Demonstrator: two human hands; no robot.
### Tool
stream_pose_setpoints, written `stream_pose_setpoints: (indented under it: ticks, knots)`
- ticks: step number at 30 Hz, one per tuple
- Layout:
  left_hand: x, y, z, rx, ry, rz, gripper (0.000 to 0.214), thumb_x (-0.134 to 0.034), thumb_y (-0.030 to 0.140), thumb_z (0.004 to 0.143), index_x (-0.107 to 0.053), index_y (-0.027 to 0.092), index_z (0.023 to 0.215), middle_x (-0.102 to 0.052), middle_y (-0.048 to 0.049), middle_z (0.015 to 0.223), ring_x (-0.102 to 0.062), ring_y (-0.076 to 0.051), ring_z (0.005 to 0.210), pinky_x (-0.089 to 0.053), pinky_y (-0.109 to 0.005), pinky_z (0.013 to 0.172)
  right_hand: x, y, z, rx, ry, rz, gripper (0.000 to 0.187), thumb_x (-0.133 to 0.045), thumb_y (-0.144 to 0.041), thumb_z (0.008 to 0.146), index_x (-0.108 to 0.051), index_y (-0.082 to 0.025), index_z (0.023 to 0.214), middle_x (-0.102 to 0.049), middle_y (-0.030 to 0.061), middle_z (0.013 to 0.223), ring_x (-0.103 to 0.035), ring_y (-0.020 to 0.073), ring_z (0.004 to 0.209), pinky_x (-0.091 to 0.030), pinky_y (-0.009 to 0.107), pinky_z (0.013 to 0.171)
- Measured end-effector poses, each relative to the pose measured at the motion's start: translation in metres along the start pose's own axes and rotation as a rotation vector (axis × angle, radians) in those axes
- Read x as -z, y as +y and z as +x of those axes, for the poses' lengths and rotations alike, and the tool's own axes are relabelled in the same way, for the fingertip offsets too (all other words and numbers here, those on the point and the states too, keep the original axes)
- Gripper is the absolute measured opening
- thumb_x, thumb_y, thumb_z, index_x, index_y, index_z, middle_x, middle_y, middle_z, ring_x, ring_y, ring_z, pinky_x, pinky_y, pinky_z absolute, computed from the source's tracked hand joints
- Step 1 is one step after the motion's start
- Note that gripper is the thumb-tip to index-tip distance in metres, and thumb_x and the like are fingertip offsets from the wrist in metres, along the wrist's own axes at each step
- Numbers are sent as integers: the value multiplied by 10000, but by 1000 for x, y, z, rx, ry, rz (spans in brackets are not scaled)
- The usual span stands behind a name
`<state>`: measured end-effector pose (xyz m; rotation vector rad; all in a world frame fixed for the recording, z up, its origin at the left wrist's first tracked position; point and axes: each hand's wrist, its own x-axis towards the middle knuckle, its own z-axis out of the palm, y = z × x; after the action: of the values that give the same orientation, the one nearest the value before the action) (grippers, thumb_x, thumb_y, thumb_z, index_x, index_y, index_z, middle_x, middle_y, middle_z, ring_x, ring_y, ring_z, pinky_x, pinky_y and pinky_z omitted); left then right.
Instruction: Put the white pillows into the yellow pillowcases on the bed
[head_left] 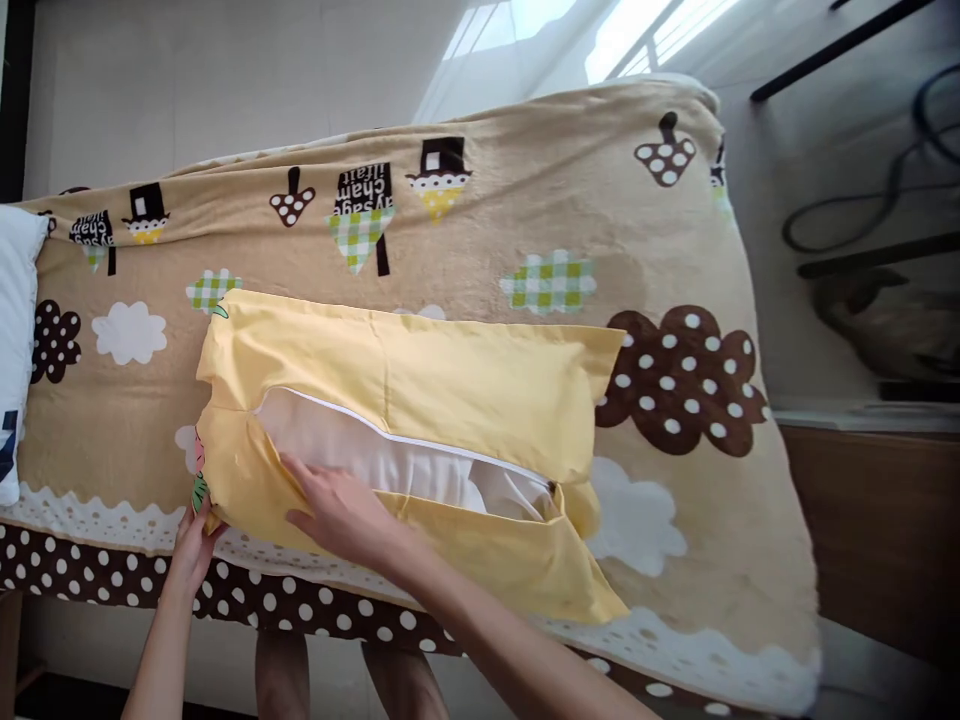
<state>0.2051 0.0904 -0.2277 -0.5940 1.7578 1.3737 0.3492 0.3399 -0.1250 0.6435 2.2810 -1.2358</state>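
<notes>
A yellow pillowcase (pixel 480 380) lies on the bed with its long zipper slit open. Through the slit shows a white pillow (pixel 427 475), mostly hidden inside. Green and pink print peeks out along the case's left edge. My left hand (pixel 195 550) is closed around the near left corner of the pillowcase. My right hand (pixel 345 510) rests on the near yellow flap, fingers stretched toward the left end of the slit, with the thumb apart from them.
Under the pillowcase spreads a beige patterned blanket (pixel 465 260) with a brown polka-dot border. A white pillow-like item (pixel 19 350) sits at the left edge. To the right are a brown wooden surface (pixel 870 510) and a dark cable (pixel 892 190). Pale floor (pixel 225 80) lies beyond the bed.
</notes>
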Motion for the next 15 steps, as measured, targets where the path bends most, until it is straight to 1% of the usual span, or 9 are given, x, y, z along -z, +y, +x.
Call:
stream_pose_setpoints:
  ticks: [2,4,7,9,10,11,12,14,15]
  knots:
    - [-18,3,2,-64,78,-94,384,-790,304,665,-670,250,1026,-684,-56,1151,-646,-180,979,-521,-280,781,-22,-7,-4,92,4,-36,588,-483,-118,822,-386,-168,1399,-678,98,1061,-638,246,904,-404,316,711]
    - [-33,12,2,-155,138,-162,339,-751,299,708,-676,260,1037,-683,-43,1163,-638,-173,1025,-514,-255,812,-40,-14,-8,142,52,-44,650,-405,-24,768,-363,-128,1409,-665,106,1036,-618,232,893,-415,327,728]
    - [-43,43,7,-271,90,-181,327,-705,383,750,-666,261,1050,-679,-35,1160,-614,-191,1094,-503,-284,882,-52,-29,-11,215,151,32,658,-381,-42,756,-330,-68,1412,-640,124,1005,-575,234,887,-435,357,772]
    - [-41,72,15,-318,63,-126,325,-688,418,754,-652,238,1023,-684,-44,1103,-612,-206,1087,-493,-317,906,-51,-42,-9,291,194,124,681,-403,-86,752,-298,-66,1424,-622,129,1037,-545,238,917,-438,377,815]
    - [-38,87,18,-337,87,-78,319,-688,416,748,-641,225,998,-683,-46,1060,-615,-208,1064,-487,-330,912,-49,-49,-6,324,203,163,703,-417,-107,749,-275,-63,1435,-612,136,1064,-530,243,938,-434,387,834]
    - [-35,101,21,-367,159,-19,312,-693,406,735,-625,212,970,-675,-43,1011,-618,-202,1030,-480,-337,914,-47,-54,-1,344,202,192,726,-430,-124,745,-252,-54,1445,-603,145,1088,-517,249,960,-427,397,851]
    - [-32,113,20,-420,271,49,313,-700,394,720,-604,203,949,-657,-35,972,-616,-189,994,-471,-337,917,-45,-59,4,351,188,213,747,-439,-134,740,-232,-42,1452,-595,155,1104,-506,253,977,-419,405,863]
    - [-31,130,11,-595,512,225,349,-706,394,700,-566,199,954,-612,-16,942,-595,-158,932,-454,-321,910,-41,-65,15,345,132,247,771,-449,-138,730,-217,-27,1456,-591,166,1115,-496,257,995,-401,412,877]
    - [-34,135,2,-679,575,343,380,-709,413,692,-554,202,967,-596,-7,925,-585,-148,892,-454,-309,884,-39,-65,20,342,100,269,778,-455,-137,722,-220,-31,1456,-591,165,1121,-494,257,1007,-391,413,887]
